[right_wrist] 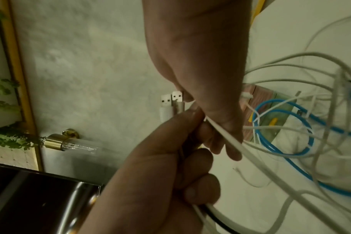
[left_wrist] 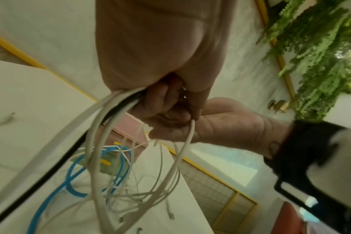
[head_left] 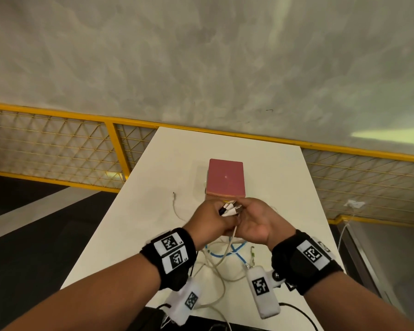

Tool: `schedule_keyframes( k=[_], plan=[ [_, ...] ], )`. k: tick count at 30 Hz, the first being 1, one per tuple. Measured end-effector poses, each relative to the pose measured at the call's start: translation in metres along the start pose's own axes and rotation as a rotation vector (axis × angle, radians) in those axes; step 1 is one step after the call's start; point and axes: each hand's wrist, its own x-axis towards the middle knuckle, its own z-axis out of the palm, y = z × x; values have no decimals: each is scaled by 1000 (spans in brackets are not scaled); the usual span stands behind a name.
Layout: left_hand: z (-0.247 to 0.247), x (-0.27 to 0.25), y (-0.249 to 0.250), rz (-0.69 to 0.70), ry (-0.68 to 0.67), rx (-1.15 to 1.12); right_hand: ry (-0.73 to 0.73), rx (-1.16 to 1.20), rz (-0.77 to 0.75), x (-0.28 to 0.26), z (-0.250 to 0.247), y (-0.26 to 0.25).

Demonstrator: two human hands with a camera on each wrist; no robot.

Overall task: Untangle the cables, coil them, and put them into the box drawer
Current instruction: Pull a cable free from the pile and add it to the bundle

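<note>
both hands meet above the cable tangle [head_left: 221, 256] on the table [head_left: 285, 187]. left hand [head_left: 209, 219] fist-grips a bunch of plug ends [head_left: 230, 209]; right hand [head_left: 256, 222] pinches one white cable [right_wrist: 224, 136] beside them. looks like the untangling step, ends being gathered. next move calls for pulling one cable free; the blue cable [left_wrist: 70, 188] loops through the white ones and may snag. pink box [head_left: 225, 177] sits just behind, nothing in it yet as far as i can tell. fence [head_left: 58, 144] beyond.

Table top [head_left: 268, 173] — smooth, matt white. Box [head_left: 225, 177] — matt pink, finely ribbed sides. Blue cable [right_wrist: 291, 142]: smooth plastic sheath. USB plugs [right_wrist: 171, 99]: bright metal shells, white glossy plastic bodies. Wall fitting [right_wrist: 58, 140]: polished brass.
</note>
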Motion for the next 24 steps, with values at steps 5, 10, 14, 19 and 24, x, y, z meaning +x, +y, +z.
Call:
schedule_keyframes(
  k=[5,10,14,19,24],
  plan=[
    [1,-2,12,-15,-28,-43,43,-17,16,-3,3,-15],
    [-19,-18,15,-183,-416,268,109,-19,-26,-6,-17,-21],
    [-35,-23,8,-268,-360,125,64,-277,-10,-17,-28,-5],
    [-63,-11,21,-303,-24,-152,-58,-727,46,-26,-41,31],
    [-91,-3,43,-292,92,-257,-245,-839,155,-31,-41,69]
  ],
)
